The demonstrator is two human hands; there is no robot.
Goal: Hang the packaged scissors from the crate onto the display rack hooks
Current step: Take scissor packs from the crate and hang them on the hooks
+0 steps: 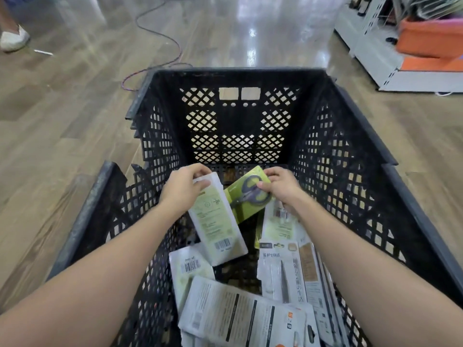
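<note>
A black lattice crate (338,151) stands on the floor in front of me. Both my hands are inside it. My left hand (184,187) grips the top of a scissors package (216,221) turned back side up, white and pale green with a barcode. My right hand (279,187) pinches the top of a second scissors package (246,199), green card face up with grey-handled scissors showing. Several more packages (240,314) lie loose in the near part of the crate. The display rack hooks are out of sight.
A white shelf unit (375,53) with orange bins (428,38) stands at the far right. A cable (160,33) snakes over the wooden floor behind the crate. Another person's shoe (13,40) is at the far left.
</note>
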